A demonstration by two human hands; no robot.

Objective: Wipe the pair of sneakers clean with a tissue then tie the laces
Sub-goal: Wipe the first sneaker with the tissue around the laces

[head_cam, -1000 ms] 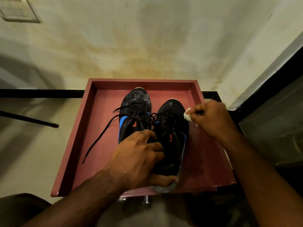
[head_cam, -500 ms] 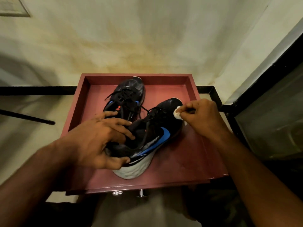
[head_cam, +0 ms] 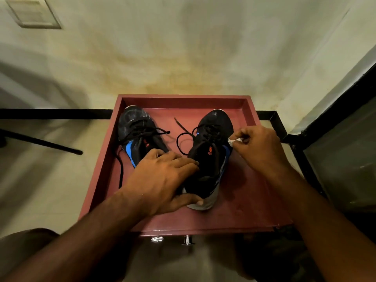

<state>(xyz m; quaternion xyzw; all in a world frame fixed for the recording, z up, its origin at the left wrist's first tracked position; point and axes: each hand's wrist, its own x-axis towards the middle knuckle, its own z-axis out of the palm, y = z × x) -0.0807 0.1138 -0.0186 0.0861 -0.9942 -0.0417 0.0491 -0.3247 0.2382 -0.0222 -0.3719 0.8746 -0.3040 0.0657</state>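
Observation:
Two black sneakers with blue stripes stand in a reddish tray [head_cam: 240, 210]. The left sneaker [head_cam: 136, 131] points away, toe dusty, laces loose. The right sneaker [head_cam: 211, 151] stands upright beside it with its laces untied and looped on the tray floor. My left hand [head_cam: 162, 180] grips the right sneaker at its heel, thumb on the white sole. My right hand [head_cam: 258, 147] pinches a small white tissue [head_cam: 234, 140] against that sneaker's right side.
The tray sits on a low stand above a pale tiled floor. A black frame [head_cam: 293, 137] and a dark glass panel [head_cam: 341, 163] stand close at the right. A dark rod [head_cam: 50, 146] lies on the floor to the left. The wall is just behind the tray.
The right sneaker, tipped on its side half a second ago, now stands upright and apart from the left one. My right hand with the tissue moved to its right side.

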